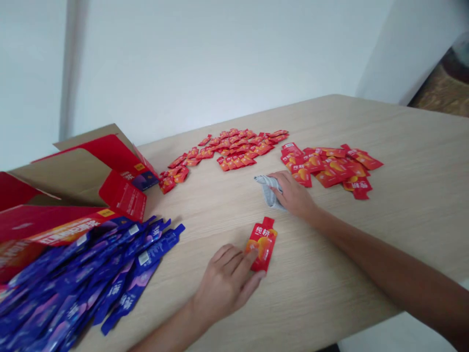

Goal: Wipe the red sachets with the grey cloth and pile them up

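Note:
My left hand is closed on the lower end of a single red pouch, its fingertips on the front and the thumb at the bottom edge. The pouch has a short spout-like neck, white lettering and an orange fruit print. In my right hand is a folded grey cloth, pinched a little above the table behind the pouch. Just past that hand lies a loose pile of similar red pouches. Part of the cloth is hidden by my right fingers.
Many small red sachets are spread along the far side of the wooden table. At the left stands an open red cardboard box with raised flaps. Blue pouches lie heaped in front of it. A white wall rises behind.

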Available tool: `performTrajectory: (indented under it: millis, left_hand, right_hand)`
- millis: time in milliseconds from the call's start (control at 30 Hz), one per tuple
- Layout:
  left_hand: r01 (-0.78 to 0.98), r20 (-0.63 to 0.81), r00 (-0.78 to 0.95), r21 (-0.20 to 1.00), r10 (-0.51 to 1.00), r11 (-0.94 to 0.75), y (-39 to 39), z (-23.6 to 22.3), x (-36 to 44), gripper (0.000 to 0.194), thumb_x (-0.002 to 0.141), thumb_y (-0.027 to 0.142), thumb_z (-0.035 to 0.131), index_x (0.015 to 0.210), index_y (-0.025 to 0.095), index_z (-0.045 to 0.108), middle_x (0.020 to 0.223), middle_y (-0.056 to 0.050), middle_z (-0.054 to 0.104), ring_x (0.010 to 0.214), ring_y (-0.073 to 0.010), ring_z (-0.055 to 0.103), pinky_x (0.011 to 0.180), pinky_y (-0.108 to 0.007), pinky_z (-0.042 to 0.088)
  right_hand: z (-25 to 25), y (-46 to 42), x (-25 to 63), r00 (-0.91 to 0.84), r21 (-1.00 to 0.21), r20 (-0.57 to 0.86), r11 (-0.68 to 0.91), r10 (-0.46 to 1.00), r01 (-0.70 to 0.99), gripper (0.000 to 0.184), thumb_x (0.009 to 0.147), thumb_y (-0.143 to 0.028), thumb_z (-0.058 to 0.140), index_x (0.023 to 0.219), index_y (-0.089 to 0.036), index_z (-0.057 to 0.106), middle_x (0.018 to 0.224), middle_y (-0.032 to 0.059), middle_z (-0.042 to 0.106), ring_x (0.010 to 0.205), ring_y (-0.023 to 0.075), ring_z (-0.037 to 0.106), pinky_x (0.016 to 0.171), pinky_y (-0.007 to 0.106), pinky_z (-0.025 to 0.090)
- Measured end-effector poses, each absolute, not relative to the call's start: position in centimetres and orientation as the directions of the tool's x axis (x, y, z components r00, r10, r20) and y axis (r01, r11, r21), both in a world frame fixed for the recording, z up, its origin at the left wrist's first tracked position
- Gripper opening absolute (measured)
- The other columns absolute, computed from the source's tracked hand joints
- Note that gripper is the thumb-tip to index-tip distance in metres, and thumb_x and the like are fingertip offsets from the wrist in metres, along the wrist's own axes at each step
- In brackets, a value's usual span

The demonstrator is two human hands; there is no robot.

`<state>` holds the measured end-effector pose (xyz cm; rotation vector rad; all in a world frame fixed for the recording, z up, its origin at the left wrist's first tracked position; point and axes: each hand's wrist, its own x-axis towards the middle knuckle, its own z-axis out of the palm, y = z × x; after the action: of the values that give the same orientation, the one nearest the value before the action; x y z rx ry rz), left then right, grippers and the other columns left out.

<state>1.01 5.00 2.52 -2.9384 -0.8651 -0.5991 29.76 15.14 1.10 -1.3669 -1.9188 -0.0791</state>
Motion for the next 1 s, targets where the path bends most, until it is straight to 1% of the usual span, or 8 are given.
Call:
performTrajectory:
  millis: [100,233,333,433,600,767,900,1000]
  left_hand:
    - [0.681,0.285,0.690,0.056,0.665,-0.730,6.8,2.9,3.0,0.041,0.101,0.049,0.051,0.121,0.016,0.065,0.089,-0.008,0.070,0.080,-0.0233,0.067,0.077,-0.042,0.056]
    - [0.803,0.222,0.569,0.059,0.792,-0.593,8.7,3.1,6.7,0.056,0.096,0.061,0.055,0.128,0.015,0.061,0.111,-0.014,0.062,0.099,-0.0292,0.063,0.085,-0.046,0.055]
    - [0.846,0.146,0.509,0.094,0.848,-0.525,9.4,2.9,8.7,0.053,0.095,0.060,0.056,0.121,0.015,0.063,0.111,-0.014,0.060,0.103,-0.0307,0.062,0.086,-0.046,0.055]
    - [0.845,0.061,0.506,0.169,0.861,-0.508,9.8,2.7,9.1,0.050,0.094,0.056,0.061,0.122,0.015,0.063,0.107,-0.012,0.062,0.092,-0.0264,0.066,0.078,-0.039,0.057]
    - [0.727,0.021,0.619,0.361,0.785,-0.584,11.0,3.5,8.6,0.042,0.086,0.044,0.077,0.119,0.020,0.068,0.103,-0.005,0.067,0.087,-0.0189,0.068,0.079,-0.030,0.056]
    - [0.565,0.137,0.720,0.456,0.681,-0.688,10.6,6.5,8.1,0.025,0.098,0.036,0.064,0.116,0.022,0.072,0.101,-0.004,0.067,0.092,-0.0151,0.066,0.083,-0.027,0.054]
    - [0.412,0.241,0.830,0.343,0.503,-0.844,8.2,7.0,6.5,0.023,0.105,0.028,0.051,0.111,0.023,0.073,0.110,-0.003,0.069,0.104,-0.0152,0.064,0.094,-0.030,0.050]
    - [0.379,0.185,0.890,0.205,0.416,-0.902,6.0,5.6,4.9,0.024,0.105,0.022,0.050,0.119,0.023,0.069,0.118,-0.003,0.070,0.115,-0.0179,0.062,0.103,-0.036,0.047]
  right_hand:
    - [0.5,15.4,29.9,-0.109,-0.398,0.608,0.421,0.786,0.815,0.032,0.104,-0.033,0.044,0.132,-0.019,0.052,0.127,0.0141,0.061,0.119,0.0289,0.062,0.097,0.045,0.055]
    - [0.2,15.1,29.8,-0.118,-0.415,0.619,0.451,0.777,0.790,0.033,0.105,-0.034,0.043,0.132,-0.019,0.052,0.127,0.0139,0.062,0.116,0.0290,0.063,0.096,0.045,0.055]
    - [0.3,14.9,29.9,-0.132,-0.419,0.620,0.468,0.774,0.778,0.032,0.104,-0.032,0.043,0.132,-0.019,0.052,0.126,0.0140,0.062,0.116,0.0292,0.063,0.095,0.045,0.056]
    - [0.1,14.9,29.8,-0.136,-0.420,0.610,0.464,0.781,0.780,0.031,0.104,-0.031,0.044,0.131,-0.019,0.053,0.126,0.0137,0.062,0.116,0.0293,0.063,0.095,0.045,0.056]
    - [-0.1,14.9,29.8,-0.156,-0.412,0.621,0.489,0.768,0.769,0.031,0.104,-0.032,0.044,0.130,-0.020,0.053,0.125,0.0130,0.062,0.115,0.0291,0.063,0.094,0.044,0.056]
    - [0.2,15.0,30.1,-0.129,-0.428,0.621,0.473,0.773,0.770,0.031,0.103,-0.032,0.044,0.130,-0.020,0.054,0.125,0.0133,0.062,0.114,0.0294,0.064,0.095,0.046,0.056]
    - [0.3,15.0,30.2,-0.126,-0.432,0.616,0.467,0.778,0.772,0.032,0.103,-0.031,0.043,0.131,-0.019,0.053,0.125,0.0139,0.062,0.115,0.0295,0.063,0.095,0.045,0.055]
    - [0.2,14.9,30.2,-0.120,-0.447,0.597,0.453,0.793,0.772,0.032,0.103,-0.030,0.044,0.132,-0.018,0.053,0.126,0.0136,0.061,0.116,0.0288,0.062,0.095,0.044,0.055]
